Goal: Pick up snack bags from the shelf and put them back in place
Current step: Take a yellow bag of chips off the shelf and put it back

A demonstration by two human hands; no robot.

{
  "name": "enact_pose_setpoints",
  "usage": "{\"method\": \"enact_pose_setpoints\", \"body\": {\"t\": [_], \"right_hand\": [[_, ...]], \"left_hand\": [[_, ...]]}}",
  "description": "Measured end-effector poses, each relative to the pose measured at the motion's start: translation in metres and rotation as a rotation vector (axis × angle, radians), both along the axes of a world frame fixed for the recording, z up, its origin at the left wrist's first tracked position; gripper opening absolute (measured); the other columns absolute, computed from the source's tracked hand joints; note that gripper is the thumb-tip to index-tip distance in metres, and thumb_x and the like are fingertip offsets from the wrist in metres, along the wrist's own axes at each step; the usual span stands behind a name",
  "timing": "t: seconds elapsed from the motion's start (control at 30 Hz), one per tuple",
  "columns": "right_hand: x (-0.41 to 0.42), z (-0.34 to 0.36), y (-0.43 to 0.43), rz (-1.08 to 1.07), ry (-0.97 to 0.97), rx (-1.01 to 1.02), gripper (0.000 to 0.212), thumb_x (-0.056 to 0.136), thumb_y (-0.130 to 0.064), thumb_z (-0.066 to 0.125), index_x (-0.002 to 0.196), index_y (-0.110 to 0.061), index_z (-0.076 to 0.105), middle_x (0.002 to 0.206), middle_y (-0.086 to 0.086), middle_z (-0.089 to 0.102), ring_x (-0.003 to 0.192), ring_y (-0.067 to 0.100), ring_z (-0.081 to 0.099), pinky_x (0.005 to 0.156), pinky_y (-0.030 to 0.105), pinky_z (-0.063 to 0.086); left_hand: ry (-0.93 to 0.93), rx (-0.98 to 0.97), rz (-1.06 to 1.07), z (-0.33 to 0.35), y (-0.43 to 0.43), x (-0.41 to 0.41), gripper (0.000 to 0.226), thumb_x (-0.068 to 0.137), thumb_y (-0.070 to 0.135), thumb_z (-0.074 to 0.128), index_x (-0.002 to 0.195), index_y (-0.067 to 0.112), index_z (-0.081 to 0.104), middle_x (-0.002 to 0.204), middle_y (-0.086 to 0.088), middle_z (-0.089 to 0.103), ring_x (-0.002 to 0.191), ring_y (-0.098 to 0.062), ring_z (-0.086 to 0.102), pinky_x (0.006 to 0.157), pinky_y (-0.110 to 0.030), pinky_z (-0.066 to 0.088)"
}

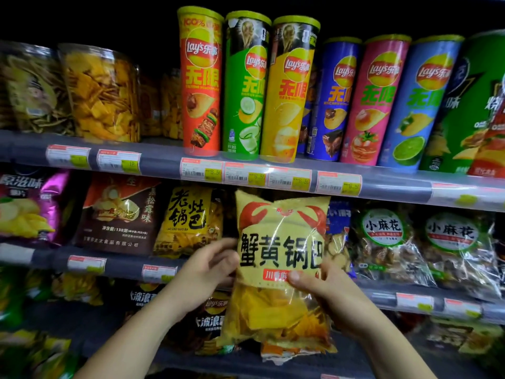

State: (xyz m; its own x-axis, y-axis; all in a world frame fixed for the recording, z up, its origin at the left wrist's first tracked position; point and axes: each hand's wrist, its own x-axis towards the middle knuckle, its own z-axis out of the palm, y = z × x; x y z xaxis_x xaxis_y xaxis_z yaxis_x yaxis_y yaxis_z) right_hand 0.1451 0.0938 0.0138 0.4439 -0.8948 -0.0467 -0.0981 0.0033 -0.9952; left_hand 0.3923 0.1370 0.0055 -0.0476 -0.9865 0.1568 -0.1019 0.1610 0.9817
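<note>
A yellow snack bag [278, 242] with red crab claws and black characters hangs upright in front of the middle shelf [123, 266], held between both hands. My left hand [210, 266] grips its left edge, fingers curled behind the bag. My right hand [322, 288] clasps its lower right side, thumb across the red label on the front. The bag's clear lower part shows orange-yellow crisps. It covers the gap between a smaller yellow bag [188, 220] and a blue bag [338, 217] on the shelf.
The top shelf carries several tall Lay's tubes [202, 83] and clear tubs of crisps [101, 94]. Brown [117, 214] and purple [30, 206] bags stand at the left of the middle shelf, twisted-dough bags [382, 244] at the right. Dark Lay's bags [210, 321] fill the lower shelf.
</note>
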Motion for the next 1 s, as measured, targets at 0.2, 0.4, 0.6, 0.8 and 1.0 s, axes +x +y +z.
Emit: {"method": "enact_pose_setpoints", "body": {"t": [0.2, 0.4, 0.6, 0.8, 1.0], "right_hand": [[0.019, -0.005, 0.011, 0.163, 0.141, -0.024, 0.065, 0.072, -0.034, 0.088, 0.127, -0.026, 0.054, 0.118, -0.008, 0.079, 0.109, 0.013, 0.076, 0.102, 0.04, 0.056], [0.025, -0.013, 0.012, 0.142, -0.004, 0.014, 0.077, 0.064, -0.052, 0.083, 0.131, -0.027, 0.054, 0.12, -0.001, 0.079, 0.108, 0.025, 0.076, 0.1, 0.05, 0.057], [0.014, -0.013, 0.007, 0.051, -0.094, -0.014, 0.065, 0.062, -0.043, 0.086, 0.119, -0.02, 0.066, 0.108, 0.013, 0.081, 0.093, 0.033, 0.079, 0.084, 0.045, 0.062], [0.004, -0.012, 0.008, 0.054, -0.116, -0.002, 0.064, 0.061, -0.036, 0.087, 0.118, -0.017, 0.065, 0.107, 0.013, 0.081, 0.09, 0.032, 0.08, 0.074, 0.036, 0.063], [-0.007, -0.011, 0.015, 0.02, -0.054, 0.035, 0.062, 0.068, -0.034, 0.087, 0.123, -0.015, 0.065, 0.11, 0.015, 0.08, 0.098, 0.037, 0.078, 0.09, 0.05, 0.061]], "left_hand": [[0.367, 0.006, 0.302, 0.029, -0.007, -0.015, 0.049, 0.069, 0.041, 0.08, 0.112, 0.02, 0.068, 0.103, -0.011, 0.078, 0.087, -0.023, 0.076, 0.075, -0.036, 0.058], [0.338, -0.068, 0.385, 0.036, -0.001, -0.024, 0.013, 0.083, 0.015, 0.075, 0.094, 0.008, 0.072, 0.092, -0.013, 0.08, 0.084, -0.03, 0.077, 0.074, -0.04, 0.061], [0.356, -0.009, 0.43, 0.045, -0.004, -0.015, 0.017, 0.085, 0.014, 0.071, 0.07, 0.01, 0.076, 0.072, -0.011, 0.077, 0.064, -0.024, 0.073, 0.065, -0.031, 0.055], [0.365, 0.075, 0.344, 0.038, -0.004, -0.016, 0.018, 0.088, 0.019, 0.067, 0.086, 0.006, 0.079, 0.092, -0.019, 0.078, 0.078, -0.029, 0.073, 0.083, -0.041, 0.054], [0.049, -0.148, 0.491, 0.037, -0.008, -0.006, 0.037, 0.098, 0.027, 0.058, 0.072, 0.01, 0.079, 0.073, -0.011, 0.078, 0.065, -0.018, 0.072, 0.061, -0.026, 0.053]]}}
